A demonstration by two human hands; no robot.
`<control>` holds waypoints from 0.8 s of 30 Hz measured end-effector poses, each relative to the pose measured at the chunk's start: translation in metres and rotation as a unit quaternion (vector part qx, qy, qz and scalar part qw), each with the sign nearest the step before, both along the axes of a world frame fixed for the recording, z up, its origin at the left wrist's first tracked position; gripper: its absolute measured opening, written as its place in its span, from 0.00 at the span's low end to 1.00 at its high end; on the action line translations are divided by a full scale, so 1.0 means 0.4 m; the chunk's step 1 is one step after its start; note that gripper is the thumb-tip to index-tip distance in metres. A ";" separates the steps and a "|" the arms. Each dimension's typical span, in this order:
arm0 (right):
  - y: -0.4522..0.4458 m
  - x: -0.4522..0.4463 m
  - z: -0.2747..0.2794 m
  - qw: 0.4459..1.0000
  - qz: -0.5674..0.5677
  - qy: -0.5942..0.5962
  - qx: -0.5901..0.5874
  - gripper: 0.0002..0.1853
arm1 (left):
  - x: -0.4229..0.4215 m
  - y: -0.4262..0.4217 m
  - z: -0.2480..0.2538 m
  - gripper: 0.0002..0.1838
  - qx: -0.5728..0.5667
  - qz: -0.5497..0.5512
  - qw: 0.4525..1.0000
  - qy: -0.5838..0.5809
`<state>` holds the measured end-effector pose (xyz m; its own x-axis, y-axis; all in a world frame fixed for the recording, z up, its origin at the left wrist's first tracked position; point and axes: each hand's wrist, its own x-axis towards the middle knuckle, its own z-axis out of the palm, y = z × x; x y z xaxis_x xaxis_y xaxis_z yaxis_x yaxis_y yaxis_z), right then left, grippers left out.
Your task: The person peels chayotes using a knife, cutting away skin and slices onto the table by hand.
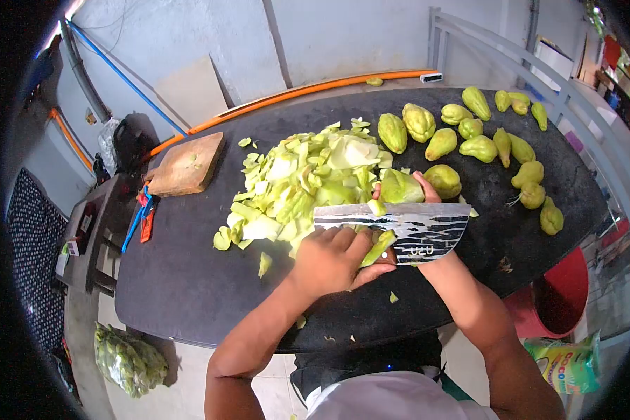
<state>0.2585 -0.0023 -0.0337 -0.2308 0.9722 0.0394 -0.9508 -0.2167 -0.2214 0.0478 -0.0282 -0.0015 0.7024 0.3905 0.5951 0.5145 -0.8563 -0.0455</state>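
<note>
My left hand (336, 255) is closed around the brown handle of a broad cleaver (430, 227), its patterned blade pointing right. A strip of green peel (379, 248) lies against the handle beside my fingers. Just beyond the blade, my right hand (428, 189) grips a partly peeled chayote (401, 186); the blade hides much of that hand. A small cut piece (376, 207) sits at the blade's upper edge. To the left is a heaped pile of chayote pieces and peelings (287, 185). A whole chayote (442, 180) rests right behind my right hand.
Several whole chayotes (479, 148) are spread over the right side of the black table (182, 280). A wooden chopping board (187, 164) lies at the left edge. On the floor are a red bin (549, 301), a bag of greens (129, 357) and a printed packet (563, 364).
</note>
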 end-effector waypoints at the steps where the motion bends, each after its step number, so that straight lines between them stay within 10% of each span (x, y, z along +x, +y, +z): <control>1: -0.005 -0.002 0.007 1.000 -0.007 -0.001 0.012 0.26 | -0.003 0.004 -0.008 0.39 -0.017 0.004 1.000 -0.008; 24: -0.011 -0.007 0.036 0.998 -0.010 -0.062 -0.007 0.27 | -0.051 0.043 -0.013 0.48 -0.007 -0.020 0.996 -0.082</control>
<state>0.2556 -0.0066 -0.0192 -0.2136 0.9769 -0.0022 -0.9207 -0.2021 -0.3339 0.0273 -0.0111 -0.0066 0.6114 0.3739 0.6974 0.4798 -0.8760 0.0489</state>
